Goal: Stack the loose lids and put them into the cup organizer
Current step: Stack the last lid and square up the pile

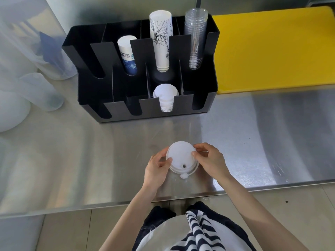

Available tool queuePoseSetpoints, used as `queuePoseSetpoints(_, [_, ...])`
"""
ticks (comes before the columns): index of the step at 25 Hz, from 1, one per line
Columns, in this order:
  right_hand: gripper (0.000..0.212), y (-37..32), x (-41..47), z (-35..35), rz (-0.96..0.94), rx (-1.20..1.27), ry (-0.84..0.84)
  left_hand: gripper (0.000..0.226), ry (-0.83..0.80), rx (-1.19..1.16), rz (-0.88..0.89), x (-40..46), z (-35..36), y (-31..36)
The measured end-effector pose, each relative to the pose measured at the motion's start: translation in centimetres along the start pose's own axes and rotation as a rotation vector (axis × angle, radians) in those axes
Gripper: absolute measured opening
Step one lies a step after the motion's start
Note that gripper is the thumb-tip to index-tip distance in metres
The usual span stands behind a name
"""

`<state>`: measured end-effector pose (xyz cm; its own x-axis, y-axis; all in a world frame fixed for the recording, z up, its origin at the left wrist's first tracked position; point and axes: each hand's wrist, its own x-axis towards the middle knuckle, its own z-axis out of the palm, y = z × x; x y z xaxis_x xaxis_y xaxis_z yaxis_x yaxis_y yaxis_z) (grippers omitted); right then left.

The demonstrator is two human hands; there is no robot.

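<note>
Two hands: both grip one stack of lids over the near edge of the worktop, in front of the organizer.
Worktop: brushed stainless steel, shiny, with soft curved reflections.
Cutting board: flat yellow slab with rounded corners, just right of the organizer.
Cup organizer: black plastic box with slotted dividers, a back row for cups and a lower front row.
Back row: a short stack of blue-and-white paper cups, a taller stack of white paper cups with a black drawing, and a stack of clear plastic cups, each in its own slot.
Front row: white lids lie on edge in the third slot from the left.
Left hand: fingers closed on the left rim of the stack, thumb tip on the top face.
Right hand: fingers curled over the far right rim, thumb pressing the top near the right edge.
Stack of lids: round, translucent white plastic, nested, flat top up, tilted slightly toward the camera.
Lid details: small round sip hole near the front edge, little tab jutting from the rim below it.
</note>
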<state>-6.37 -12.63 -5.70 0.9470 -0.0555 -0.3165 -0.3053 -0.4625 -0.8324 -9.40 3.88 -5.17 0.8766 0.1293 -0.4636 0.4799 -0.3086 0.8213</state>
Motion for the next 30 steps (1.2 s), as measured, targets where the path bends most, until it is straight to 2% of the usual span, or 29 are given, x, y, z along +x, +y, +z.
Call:
queuePoseSetpoints(9, [0.036, 0.34, -0.30, 0.11, 0.062, -0.032, -0.045, 0.034, 0.039, 0.087, -0.081, 0.41, 0.07, -0.39])
queuePoseSetpoints(14, [0.024, 0.15, -0.49, 0.04, 0.067, -0.042, -0.052, 0.019, 0.067, 0.145, -0.048, 0.40, 0.19, -0.36])
queuePoseSetpoints(17, [0.022, -0.01, -0.51, 0.19, 0.067, -0.032, -0.045, 0.022, 0.073, 0.141, -0.023, 0.30, 0.43, -0.13])
queuePoseSetpoints(24, [0.022, 0.03, -0.82, 0.49, 0.087, 0.010, -0.006, 0.026, 0.076, 0.054, -0.063, 0.52, 0.65, 0.35])
queuePoseSetpoints(30, [0.023, -0.14, -0.99, 0.26, 0.078, 0.035, -0.013, 0.017, 0.082, -0.241, -0.155, 0.37, 0.49, 0.08])
